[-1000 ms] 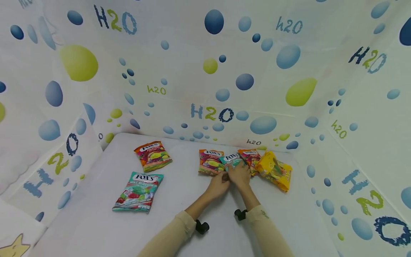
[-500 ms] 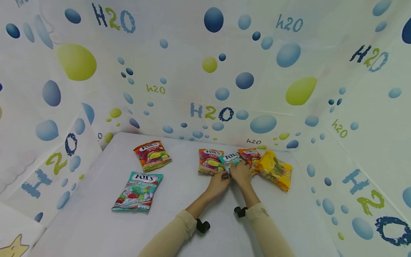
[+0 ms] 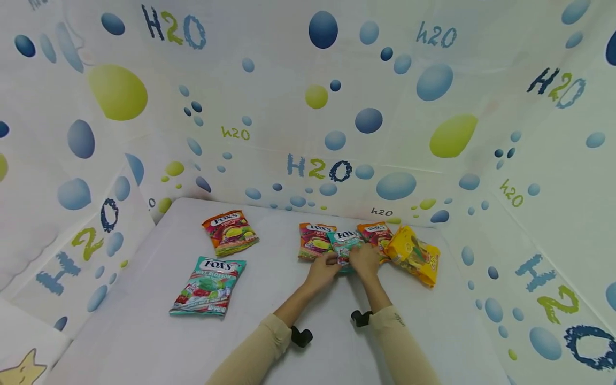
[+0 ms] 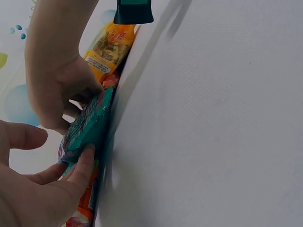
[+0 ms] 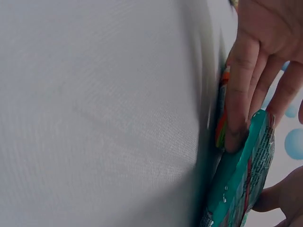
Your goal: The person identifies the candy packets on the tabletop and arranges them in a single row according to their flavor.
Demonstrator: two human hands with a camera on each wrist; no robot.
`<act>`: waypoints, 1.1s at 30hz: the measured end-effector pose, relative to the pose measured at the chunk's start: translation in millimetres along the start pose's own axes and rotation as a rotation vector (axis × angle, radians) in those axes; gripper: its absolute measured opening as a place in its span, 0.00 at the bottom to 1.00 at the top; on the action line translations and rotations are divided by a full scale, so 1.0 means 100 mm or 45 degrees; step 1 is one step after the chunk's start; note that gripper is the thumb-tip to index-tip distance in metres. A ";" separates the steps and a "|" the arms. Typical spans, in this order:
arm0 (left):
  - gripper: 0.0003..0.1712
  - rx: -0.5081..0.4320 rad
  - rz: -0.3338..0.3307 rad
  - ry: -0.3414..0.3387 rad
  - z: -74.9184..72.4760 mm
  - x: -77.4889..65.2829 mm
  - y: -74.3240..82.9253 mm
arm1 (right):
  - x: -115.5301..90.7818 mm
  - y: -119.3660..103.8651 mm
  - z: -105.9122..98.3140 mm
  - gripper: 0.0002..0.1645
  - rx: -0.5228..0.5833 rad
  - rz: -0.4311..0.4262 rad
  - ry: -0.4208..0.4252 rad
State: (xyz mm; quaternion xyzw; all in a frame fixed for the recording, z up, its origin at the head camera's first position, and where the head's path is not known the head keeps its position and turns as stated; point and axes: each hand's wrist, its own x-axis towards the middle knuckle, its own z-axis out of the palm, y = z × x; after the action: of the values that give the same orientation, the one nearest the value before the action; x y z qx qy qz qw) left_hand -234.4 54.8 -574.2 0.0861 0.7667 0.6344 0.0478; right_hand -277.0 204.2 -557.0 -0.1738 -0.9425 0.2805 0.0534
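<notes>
A teal FOX'S candy bag (image 3: 345, 243) lies between my hands in the back row, partly covered by fingers. My right hand (image 3: 365, 259) holds it from the right with bent fingers. From the left, my left hand (image 3: 321, 272) touches it; in the left wrist view its fairly straight fingers (image 4: 83, 168) meet the bag's lower edge, and its thumb stands apart. The right wrist view shows the teal bag (image 5: 248, 179) tilted, near edge raised. An orange FOX'S Fruits bag (image 3: 315, 240) sits just left of it, another Fruits bag (image 3: 374, 234) just right.
A yellow candy bag (image 3: 413, 254) ends the row at the right. Further left lie a third Fruits bag (image 3: 231, 232) and a larger teal Mint Blossom bag (image 3: 208, 286). Printed sheeting (image 3: 269, 96) rises behind the white table (image 3: 279, 369).
The middle teal bag has shifted slightly toward me and shows more of its front. My right hand has moved slightly back with it; the left hand has drawn a little to the left.
</notes>
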 end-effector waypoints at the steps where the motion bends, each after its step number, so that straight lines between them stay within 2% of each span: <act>1: 0.25 -0.005 -0.005 0.001 -0.01 0.00 0.01 | 0.00 0.00 -0.01 0.31 0.024 0.004 0.005; 9: 0.27 -0.047 -0.035 -0.002 -0.06 0.00 0.02 | -0.03 0.02 0.00 0.31 0.190 -0.003 0.040; 17: 0.27 -0.123 -0.035 -0.002 -0.10 -0.02 0.07 | -0.07 0.00 -0.01 0.34 0.380 0.056 0.064; 26: 0.26 -0.223 -0.096 0.052 -0.21 -0.07 0.17 | -0.17 -0.09 -0.11 0.32 0.588 0.066 0.108; 33: 0.26 -0.202 -0.104 0.106 -0.27 -0.09 0.22 | -0.25 -0.15 -0.16 0.30 0.663 0.067 0.159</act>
State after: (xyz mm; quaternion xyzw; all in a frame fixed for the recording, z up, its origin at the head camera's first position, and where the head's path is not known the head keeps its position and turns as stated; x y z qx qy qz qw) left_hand -228.8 30.8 -548.0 0.0244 0.7182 0.6938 0.0483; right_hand -255.3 191.8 -535.4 -0.1955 -0.8286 0.5035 0.1471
